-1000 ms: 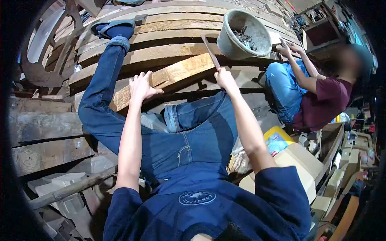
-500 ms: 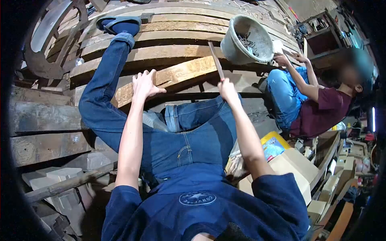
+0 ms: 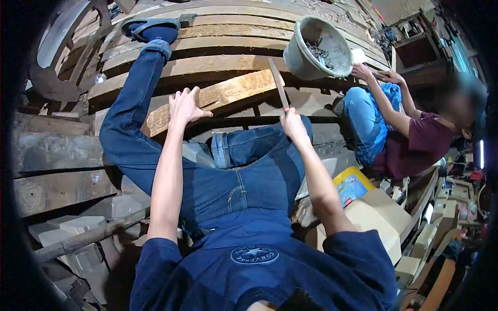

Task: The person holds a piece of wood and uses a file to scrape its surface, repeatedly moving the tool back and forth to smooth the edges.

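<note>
My left hand (image 3: 183, 105) presses down on a wooden block (image 3: 236, 90), fingers curled over its upper side and thumb stretched out to the right. The block lies slanted across the planks in front of my legs, its right end higher in view. My right hand (image 3: 293, 124) is closed round the handle of a handsaw (image 3: 278, 85). Its long, narrow blade points away from me and crosses the block's right end. The teeth are too small to make out. A small pale bit of wood shows just right of the blade.
A grey bucket (image 3: 296, 54) holding thin dark metal pieces stands beyond the saw. At right a co-worker in a maroon shirt (image 3: 415, 147) crouches, both hands near the bucket. Cardboard (image 3: 371, 223) and a yellow packet (image 3: 357, 181) lie by my right elbow. Wooden beams (image 3: 62, 150) sit at left.
My right hand has drawn slightly down towards me with the saw. The left hand keeps its place on the block. The co-worker's hands have shifted a little.
</note>
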`<state>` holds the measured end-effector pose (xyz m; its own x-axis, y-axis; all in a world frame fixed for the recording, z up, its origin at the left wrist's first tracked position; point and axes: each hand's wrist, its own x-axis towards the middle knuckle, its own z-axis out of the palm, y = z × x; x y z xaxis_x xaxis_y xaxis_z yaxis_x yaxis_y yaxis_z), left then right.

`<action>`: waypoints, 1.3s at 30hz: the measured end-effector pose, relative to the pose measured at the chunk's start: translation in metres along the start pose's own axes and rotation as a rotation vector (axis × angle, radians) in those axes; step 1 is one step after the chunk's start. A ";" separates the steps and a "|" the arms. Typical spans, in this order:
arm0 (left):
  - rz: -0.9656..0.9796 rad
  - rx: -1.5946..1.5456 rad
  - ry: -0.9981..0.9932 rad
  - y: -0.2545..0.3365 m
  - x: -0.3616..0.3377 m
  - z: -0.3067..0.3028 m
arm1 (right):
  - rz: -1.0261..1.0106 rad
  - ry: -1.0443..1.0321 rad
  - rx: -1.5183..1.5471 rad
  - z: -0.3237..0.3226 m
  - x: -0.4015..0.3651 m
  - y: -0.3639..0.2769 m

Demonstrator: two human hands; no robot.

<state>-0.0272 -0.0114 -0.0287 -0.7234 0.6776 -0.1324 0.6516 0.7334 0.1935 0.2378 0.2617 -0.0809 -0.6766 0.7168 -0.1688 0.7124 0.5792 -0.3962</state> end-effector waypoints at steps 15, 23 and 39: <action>-0.006 0.031 -0.004 -0.002 0.001 0.005 | -0.038 0.097 -0.075 0.000 -0.036 -0.002; 0.012 0.044 0.015 -0.002 0.001 0.007 | -0.100 0.169 -0.088 -0.002 0.068 -0.029; 0.019 0.009 0.073 -0.002 -0.001 0.007 | 0.070 -0.020 -0.017 0.004 0.089 -0.035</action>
<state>-0.0265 -0.0134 -0.0358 -0.7251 0.6862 -0.0571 0.6675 0.7209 0.1864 0.1525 0.3037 -0.0855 -0.6288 0.7478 -0.2132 0.7608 0.5350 -0.3674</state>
